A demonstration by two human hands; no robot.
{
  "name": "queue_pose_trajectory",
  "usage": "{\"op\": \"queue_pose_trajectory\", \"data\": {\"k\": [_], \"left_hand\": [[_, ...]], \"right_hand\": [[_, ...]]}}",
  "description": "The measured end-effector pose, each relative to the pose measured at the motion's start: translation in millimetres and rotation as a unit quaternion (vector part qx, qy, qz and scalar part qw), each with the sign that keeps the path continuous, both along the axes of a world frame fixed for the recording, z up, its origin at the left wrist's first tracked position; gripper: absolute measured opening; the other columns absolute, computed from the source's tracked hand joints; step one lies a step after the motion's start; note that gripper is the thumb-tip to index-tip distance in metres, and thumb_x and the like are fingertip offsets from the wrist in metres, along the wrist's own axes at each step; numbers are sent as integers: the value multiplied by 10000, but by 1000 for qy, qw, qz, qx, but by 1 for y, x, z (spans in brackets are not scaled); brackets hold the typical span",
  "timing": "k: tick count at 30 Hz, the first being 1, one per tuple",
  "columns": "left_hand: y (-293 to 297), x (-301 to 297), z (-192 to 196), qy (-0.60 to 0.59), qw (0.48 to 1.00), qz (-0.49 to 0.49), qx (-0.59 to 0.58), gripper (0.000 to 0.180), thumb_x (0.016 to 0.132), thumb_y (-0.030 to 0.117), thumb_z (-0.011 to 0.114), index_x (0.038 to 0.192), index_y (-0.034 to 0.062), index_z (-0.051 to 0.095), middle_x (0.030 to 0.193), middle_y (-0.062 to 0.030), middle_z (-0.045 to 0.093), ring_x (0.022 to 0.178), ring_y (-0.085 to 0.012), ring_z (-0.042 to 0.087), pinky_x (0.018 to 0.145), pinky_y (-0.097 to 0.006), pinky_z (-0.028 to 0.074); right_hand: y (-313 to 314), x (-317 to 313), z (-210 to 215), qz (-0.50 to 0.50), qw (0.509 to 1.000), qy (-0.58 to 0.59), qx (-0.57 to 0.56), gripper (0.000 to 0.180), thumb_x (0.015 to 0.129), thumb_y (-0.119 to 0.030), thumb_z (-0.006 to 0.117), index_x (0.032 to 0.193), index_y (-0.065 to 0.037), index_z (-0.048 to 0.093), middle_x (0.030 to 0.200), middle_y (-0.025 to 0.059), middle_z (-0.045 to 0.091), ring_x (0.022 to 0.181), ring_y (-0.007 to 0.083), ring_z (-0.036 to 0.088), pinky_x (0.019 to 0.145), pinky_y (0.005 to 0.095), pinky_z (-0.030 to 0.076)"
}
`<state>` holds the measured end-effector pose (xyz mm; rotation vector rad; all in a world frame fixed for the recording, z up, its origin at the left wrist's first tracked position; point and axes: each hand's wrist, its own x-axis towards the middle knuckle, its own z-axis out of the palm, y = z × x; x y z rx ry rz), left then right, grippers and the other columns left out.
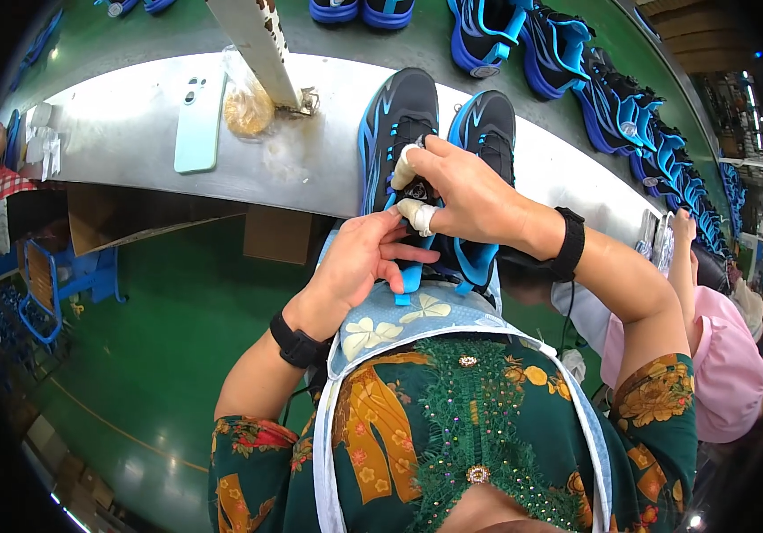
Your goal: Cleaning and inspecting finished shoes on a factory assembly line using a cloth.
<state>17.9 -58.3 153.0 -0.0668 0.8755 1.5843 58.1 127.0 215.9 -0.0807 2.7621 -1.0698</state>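
Note:
A black sneaker with blue sides lies on the bench before me, toe pointing away. My right hand reaches over it from the right. Its thumb and index finger, both in whitish wraps, pinch around the dark tongue and lace area. From the near left, my left hand grips the same sneaker by its opening, thumb near the tongue and fingers curled over the collar. A blue pull tab hangs below those fingers. The matching sneaker stands just to the right, partly behind my right hand and wrist.
A mint-green phone and a bag with a round tan item lie on the metal bench, beside a worn post. Many sneakers line the green surface beyond. A person in pink is at right.

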Motion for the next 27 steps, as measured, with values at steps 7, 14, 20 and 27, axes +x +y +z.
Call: {"op": "queue_pose_trajectory", "data": {"k": [7, 14, 20, 27], "left_hand": [[6, -2, 7, 16, 1000, 2, -14, 417, 1030, 310, 440, 1170, -65, 555, 1101, -162, 630, 987, -328, 695, 408, -274, 525], [2, 2, 6, 15, 999, 23, -47, 402, 1022, 301, 477, 1156, -68, 566, 1082, -153, 629, 969, -350, 696, 405, -280, 522], [8, 6, 7, 60, 997, 8, -53, 423, 1021, 296, 470, 1196, -79, 561, 1115, -161, 627, 969, -326, 699, 410, -265, 511], [-9, 18, 31, 358, 926, -41, -112, 295, 1016, 159, 486, 1193, -73, 525, 1028, -177, 672, 791, -189, 690, 655, -295, 571]], "right_hand": [[7, 2, 5, 30, 999, -26, -34, 340, 725, -86, 716, 1049, -30, 631, 931, 167, 571, 914, 338, 584, 788, 401, 494], [21, 11, 8, 53, 998, 23, -34, 381, 794, -95, 736, 1154, -56, 616, 908, 159, 585, 946, 338, 595, 818, 398, 498], [9, 22, 1, 26, 990, 114, 81, 251, 758, -83, 728, 993, -36, 652, 820, 138, 578, 818, 347, 612, 697, 411, 507], [76, -31, 37, 10, 995, 34, 92, 538, 726, -287, 823, 1191, -89, 638, 913, 171, 677, 841, 354, 657, 763, 427, 527]]}}
